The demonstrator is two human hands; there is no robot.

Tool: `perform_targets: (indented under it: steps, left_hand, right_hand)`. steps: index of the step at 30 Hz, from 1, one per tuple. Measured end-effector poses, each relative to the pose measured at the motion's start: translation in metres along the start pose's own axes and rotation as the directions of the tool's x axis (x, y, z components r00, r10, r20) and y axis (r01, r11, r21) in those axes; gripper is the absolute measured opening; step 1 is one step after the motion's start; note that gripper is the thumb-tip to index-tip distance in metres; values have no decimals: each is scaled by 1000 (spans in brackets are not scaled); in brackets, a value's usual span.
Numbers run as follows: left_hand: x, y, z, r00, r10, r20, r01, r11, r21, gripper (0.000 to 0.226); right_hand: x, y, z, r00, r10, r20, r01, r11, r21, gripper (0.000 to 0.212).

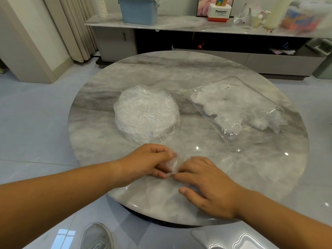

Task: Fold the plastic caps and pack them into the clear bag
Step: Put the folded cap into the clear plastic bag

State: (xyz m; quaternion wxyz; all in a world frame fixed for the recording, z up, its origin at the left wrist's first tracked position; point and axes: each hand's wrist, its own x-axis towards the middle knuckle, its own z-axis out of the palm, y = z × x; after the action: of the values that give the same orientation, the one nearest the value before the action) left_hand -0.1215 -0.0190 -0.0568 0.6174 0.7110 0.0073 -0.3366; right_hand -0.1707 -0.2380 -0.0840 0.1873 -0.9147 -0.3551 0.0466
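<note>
1. folding in hand: left hand (150,160) pinching one plastic cap (173,163) at 6 o'clock on the marble table (197,69).
2. right hand (206,184) flat, straight fingertips pressing the cap's edge.
3. unfolded stack of caps (146,112) at 10 o'clock; part-filled clear bag (239,108) at 2 o'clock.
4. next, probably: finishing the crease, keeping it pinched, carrying it to the bag.

Grey-veined marble table (188,72); translucent white caps (146,112); blue bin (138,10).

1 wide-angle head view, angled forward and down, close over the round marble table (197,72)
</note>
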Motion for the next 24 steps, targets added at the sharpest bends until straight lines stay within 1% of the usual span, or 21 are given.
perform_targets:
  steps: [1,3,4,5,6,8,10,14,16,17,18,19,21,22,24]
  left_hand:
    - [0,-1,0,1000,-23,1,23,1000,-7,23]
    - [0,0,0,998,-57,10,57,998,6,33]
    - [1,1,0,998,-63,23,62,998,26,40]
    - [1,2,1,997,-62,40,60,997,47,45]
    - [0,4,1,997,-58,59,54,996,71,49]
    - [0,9,2,993,-59,99,48,992,118,54]
    - [1,11,2,991,-70,118,53,988,145,52]
    - [5,10,1,993,-104,51,97,988,121,38]
    - [7,9,0,998,-68,19,65,988,141,28]
    - [9,8,0,1000,-28,-9,30,984,177,22]
    - [11,7,0,998,34,-53,-19,966,258,17]
    - [15,6,-1,989,114,-99,-67,920,387,16]
    - [21,7,1,964,233,-126,-102,766,635,25]
    - [23,9,3,961,249,-117,-93,697,711,32]
    - [26,14,9,970,226,-94,-62,597,800,46]
  right_hand:
    - [-2,2,-2,998,-5,-59,5,1000,10,36]
    - [-8,4,-6,976,-25,-216,27,1000,8,29]
    - [-9,2,-8,960,-41,-278,44,999,6,29]
    - [-11,0,-10,949,-62,-309,67,998,5,32]
    - [-11,-3,-11,947,-89,-307,94,996,0,38]
    - [-9,-8,-11,964,-124,-237,119,992,-37,46]
    - [-9,-8,-7,977,-131,-167,115,988,-103,44]
    - [-15,-1,2,984,-101,-144,72,978,-196,31]
    - [-18,1,7,986,-59,-153,24,975,-219,29]
    - [-20,2,9,987,-40,-154,6,976,-218,29]
    - [-22,3,10,988,-29,-153,-4,978,-211,29]
    - [-23,4,11,988,-24,-150,-6,980,-200,30]
    - [-26,6,11,990,-24,-138,-1,984,-176,30]
    - [-27,7,11,991,-27,-133,5,987,-162,31]
    - [-29,9,9,993,-28,-112,13,991,-131,32]
